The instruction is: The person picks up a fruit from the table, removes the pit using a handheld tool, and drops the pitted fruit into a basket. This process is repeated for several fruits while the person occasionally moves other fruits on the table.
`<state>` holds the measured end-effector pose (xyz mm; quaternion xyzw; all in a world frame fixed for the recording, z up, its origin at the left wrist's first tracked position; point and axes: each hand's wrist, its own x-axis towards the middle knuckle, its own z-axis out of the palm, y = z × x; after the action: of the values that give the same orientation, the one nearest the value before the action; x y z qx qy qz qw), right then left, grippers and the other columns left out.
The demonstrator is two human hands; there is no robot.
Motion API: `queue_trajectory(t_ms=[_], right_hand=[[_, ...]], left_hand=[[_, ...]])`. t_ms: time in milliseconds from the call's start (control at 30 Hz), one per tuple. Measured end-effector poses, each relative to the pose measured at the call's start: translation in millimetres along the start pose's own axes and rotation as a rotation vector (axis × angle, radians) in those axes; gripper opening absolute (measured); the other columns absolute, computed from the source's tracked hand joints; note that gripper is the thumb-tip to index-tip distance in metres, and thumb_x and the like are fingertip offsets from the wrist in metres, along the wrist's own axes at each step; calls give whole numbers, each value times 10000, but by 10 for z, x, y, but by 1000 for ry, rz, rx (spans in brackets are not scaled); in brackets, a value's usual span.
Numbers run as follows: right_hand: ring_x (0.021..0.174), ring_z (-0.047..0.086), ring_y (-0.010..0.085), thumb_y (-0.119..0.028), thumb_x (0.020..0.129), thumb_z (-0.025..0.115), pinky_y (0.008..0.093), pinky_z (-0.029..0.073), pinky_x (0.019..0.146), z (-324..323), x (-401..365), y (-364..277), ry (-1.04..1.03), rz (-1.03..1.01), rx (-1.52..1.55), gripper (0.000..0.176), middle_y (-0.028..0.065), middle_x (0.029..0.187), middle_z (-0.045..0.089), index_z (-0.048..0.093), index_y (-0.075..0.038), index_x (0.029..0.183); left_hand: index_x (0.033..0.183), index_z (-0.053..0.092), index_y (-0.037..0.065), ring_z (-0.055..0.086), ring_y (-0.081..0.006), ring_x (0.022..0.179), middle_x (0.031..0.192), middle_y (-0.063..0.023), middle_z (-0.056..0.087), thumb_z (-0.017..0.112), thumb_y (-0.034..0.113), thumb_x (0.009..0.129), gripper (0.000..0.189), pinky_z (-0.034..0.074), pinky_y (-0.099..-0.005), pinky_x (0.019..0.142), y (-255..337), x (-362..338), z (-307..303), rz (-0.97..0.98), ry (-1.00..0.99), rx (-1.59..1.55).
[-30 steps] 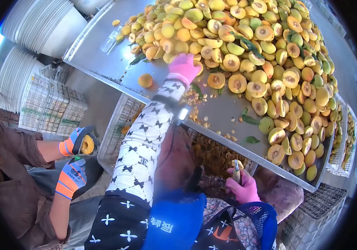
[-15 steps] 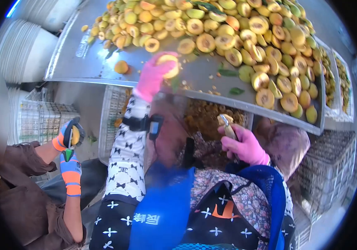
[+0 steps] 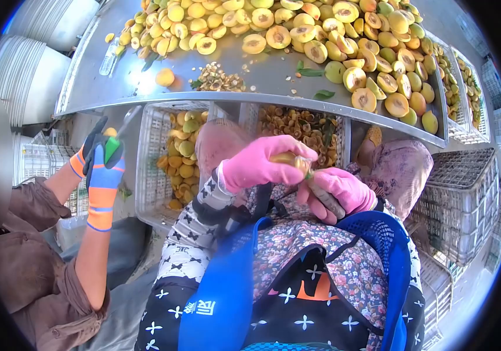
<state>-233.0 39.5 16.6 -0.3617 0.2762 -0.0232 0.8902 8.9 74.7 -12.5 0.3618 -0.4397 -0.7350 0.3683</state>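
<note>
Both of my hands wear pink gloves and meet above my lap. My left hand is closed around a yellow peach half. Fingers of my right hand wrap the handle of a pitting tool, whose metal tip is at the near side of the half. The exact contact is partly hidden by my fingers. Beyond my hands, many cut peach halves lie piled on a metal table. A small heap of pits and scraps sits near its front edge.
Under the table edge stand a crate of peach halves and a crate of brown scraps. A co-worker's gloved hands hold a green-handled knife at my left. Stacked crates stand at the right.
My left hand has come back from the table with the peach half and now meets my right hand. The scrap on the tool's tip no longer shows. The co-worker's knife has turned upward.
</note>
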Motion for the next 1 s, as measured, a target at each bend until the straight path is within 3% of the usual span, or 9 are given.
queue_trajectory(t_ms=[67, 133, 167, 267, 367, 400, 500, 700, 1000], right_hand=[[552, 527, 98, -354, 952, 616, 239, 406, 493, -119, 124, 109, -99, -21, -42, 329, 10, 678, 583, 638, -25, 947], [593, 549, 87, -196, 935, 663, 225, 431, 538, -167, 137, 138, -163, -17, -8, 183, 1, 695, 592, 617, -20, 951], [595, 549, 83, -207, 938, 660, 220, 429, 542, -142, 121, 132, -84, -47, -41, 193, -1, 704, 595, 616, -20, 959], [611, 576, 112, -204, 921, 669, 251, 454, 577, -137, 207, 204, 227, -147, -255, 204, 38, 717, 606, 612, -21, 990], [644, 625, 215, -184, 886, 683, 333, 490, 609, 38, 270, 180, 533, -427, -878, 209, 105, 721, 610, 611, -27, 1003], [723, 655, 323, -167, 857, 687, 413, 515, 652, 94, 281, 141, 555, -469, -964, 214, 158, 754, 619, 597, -37, 1002], [712, 660, 364, -144, 823, 732, 417, 513, 618, 1, 535, 256, 699, -880, -1215, 293, 168, 801, 644, 581, -32, 1048], [683, 631, 382, -174, 828, 742, 463, 496, 590, 3, 630, 206, 678, -772, -1342, 279, 153, 772, 613, 576, -40, 1008], [724, 636, 396, -159, 845, 698, 481, 497, 618, 58, 702, 292, 639, -622, -1214, 219, 164, 783, 621, 554, -48, 966]], left_hand=[[1234, 580, 29, 595, -132, 1068, 1187, -45, 631, 742, 105, 874, 402, 481, -289, 943, -70, -4, -36, -140, 125, 149], [1266, 568, 31, 613, -160, 1059, 1195, -69, 634, 682, 176, 927, 386, 495, -299, 931, -115, -29, -24, -87, 185, 218], [1282, 561, 32, 622, -174, 1055, 1199, -80, 636, 652, 212, 954, 385, 503, -304, 926, -128, -51, -34, -62, 220, 256], [1344, 520, 28, 633, -240, 1075, 1227, -135, 630, 527, 325, 1013, 445, 514, -365, 939, -230, -41, -181, 82, 348, -555], [1384, 466, 15, 609, -279, 1094, 1244, -158, 599, 409, 397, 1053, 509, 508, -397, 948, -105, -11, 2, 165, 478, -652], [1385, 469, 19, 594, -282, 1120, 1246, -155, 600, 430, 332, 1046, 462, 492, -418, 970, -133, -2, 14, 219, 461, -606], [1359, 493, 17, 592, -286, 1124, 1243, -159, 599, 433, 288, 1035, 427, 486, -422, 975, -155, 46, 70, 327, 419, -602], [1204, 568, 12, 590, -271, 1089, 1170, -150, 606, 457, 211, 1010, 300, 497, -410, 943, -120, 96, 177, 402, 473, -569], [1168, 561, 26, 604, -236, 1015, 1115, -130, 605, 479, 142, 1013, 210, 518, -384, 917, -139, 177, 291, 416, 643, -568]])
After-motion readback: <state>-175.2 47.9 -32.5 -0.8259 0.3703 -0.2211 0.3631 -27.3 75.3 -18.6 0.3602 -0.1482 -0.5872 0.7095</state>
